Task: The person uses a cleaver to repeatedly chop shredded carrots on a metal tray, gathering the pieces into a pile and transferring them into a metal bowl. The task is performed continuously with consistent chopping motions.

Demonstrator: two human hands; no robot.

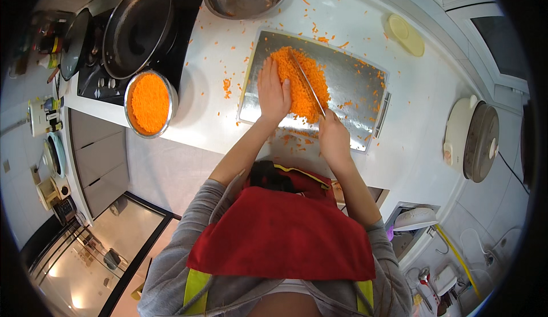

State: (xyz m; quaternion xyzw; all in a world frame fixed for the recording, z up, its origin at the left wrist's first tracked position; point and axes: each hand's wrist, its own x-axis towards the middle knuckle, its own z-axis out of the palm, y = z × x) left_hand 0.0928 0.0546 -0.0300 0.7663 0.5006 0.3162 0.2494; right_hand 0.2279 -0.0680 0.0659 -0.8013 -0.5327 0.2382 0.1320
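Observation:
On the steel cutting board lies a heap of finely chopped orange vegetable, probably carrot. My right hand grips the handle of a kitchen knife, whose blade slants up and left across the heap. Flat against the heap's left side rests my left hand, its fingers extended and holding nothing. Loose orange bits are scattered over the board and the white countertop. A metal bowl filled with similar orange pieces stands at the counter's front edge, left of the board.
An empty steel basin sits behind the board. At left, a black frying pan stands on the hob. A yellow plastic container and a lidded electric cooker are to the right, with a sink at the lower right.

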